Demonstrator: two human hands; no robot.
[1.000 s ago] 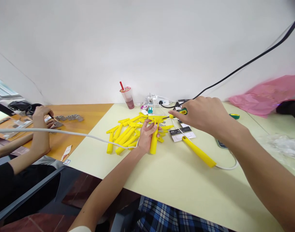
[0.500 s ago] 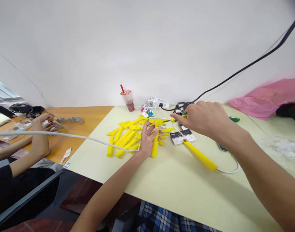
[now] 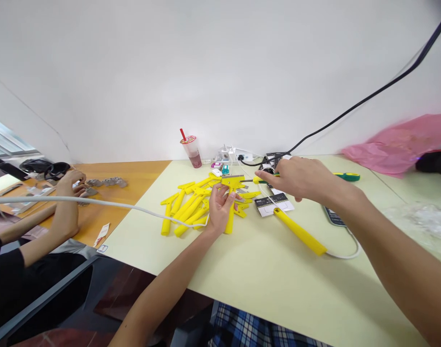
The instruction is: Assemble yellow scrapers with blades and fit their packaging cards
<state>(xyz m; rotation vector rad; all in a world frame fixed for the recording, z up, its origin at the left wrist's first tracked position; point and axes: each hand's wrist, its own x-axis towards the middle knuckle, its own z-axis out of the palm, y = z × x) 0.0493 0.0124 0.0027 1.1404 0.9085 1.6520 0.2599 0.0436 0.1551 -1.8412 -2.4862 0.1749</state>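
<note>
A yellow T-shaped scraper (image 3: 233, 182) with a metal strip along its head stands handle down in my left hand (image 3: 219, 208), whose fingers are wrapped around it. My right hand (image 3: 303, 177) is closed on a screwdriver (image 3: 260, 179) with a yellow and green handle. The screwdriver lies level, and its dark shaft points left at the side of the scraper's head; I cannot tell whether the tip touches. Behind and left of my left hand lies a pile of several similar yellow scrapers (image 3: 187, 207).
A loose yellow handle (image 3: 300, 232) and black-and-white cards (image 3: 274, 204) lie below my right hand. A phone (image 3: 334, 216) and a green tool handle (image 3: 346, 177) are further right. A drink cup (image 3: 192, 152) and power strip (image 3: 245, 157) stand near the wall. A co-worker's hand (image 3: 76, 182) is left.
The scraper's head has tipped so its flat face shows more. My right hand has shifted slightly down and turned on the screwdriver, uncovering more of the green handle behind.
</note>
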